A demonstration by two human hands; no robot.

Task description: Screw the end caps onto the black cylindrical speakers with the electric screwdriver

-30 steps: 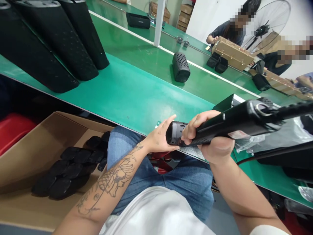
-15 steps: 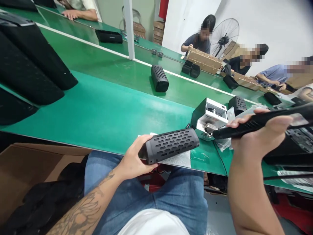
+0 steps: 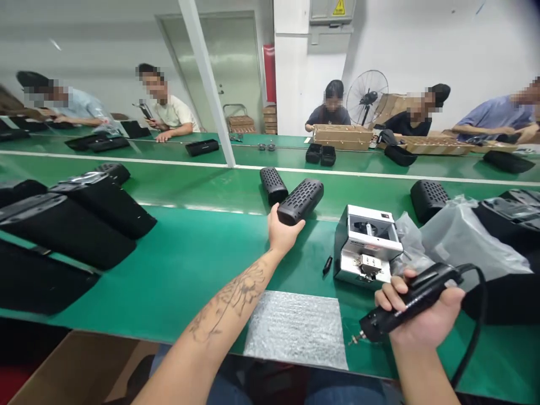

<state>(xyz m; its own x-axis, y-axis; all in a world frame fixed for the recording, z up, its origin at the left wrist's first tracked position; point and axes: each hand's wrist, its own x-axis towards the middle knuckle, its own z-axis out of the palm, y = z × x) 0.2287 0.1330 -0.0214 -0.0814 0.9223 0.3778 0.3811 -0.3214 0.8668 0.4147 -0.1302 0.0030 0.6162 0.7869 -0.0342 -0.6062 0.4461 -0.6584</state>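
Observation:
My left hand [image 3: 283, 232] is stretched out over the green bench and grips the near end of a black slotted speaker housing [image 3: 302, 200]. A second slotted housing [image 3: 273, 184] lies just behind it, to the left. In my right hand [image 3: 422, 315] is a black corded electric screwdriver [image 3: 411, 301], its bit pointing down and left over the bench. Close above that hand stands a white and black screw feeder [image 3: 369, 247]. A small black piece [image 3: 327, 265] lies left of the feeder. A bubble-wrap sheet [image 3: 297, 329] lies at the bench's front edge, partly under my left forearm.
Large black casings [image 3: 63, 225] stand at the left. Right of the feeder are a clear plastic bag [image 3: 468, 236], another slotted housing [image 3: 429, 199] and more black casings. A white post [image 3: 208, 84] rises from the line. Several co-workers sit across it, near a cardboard box [image 3: 343, 136].
My left hand has carried the slotted housing from the front edge forward to the far side of the bench. My right hand has lowered the screwdriver, and the view has tilted up.

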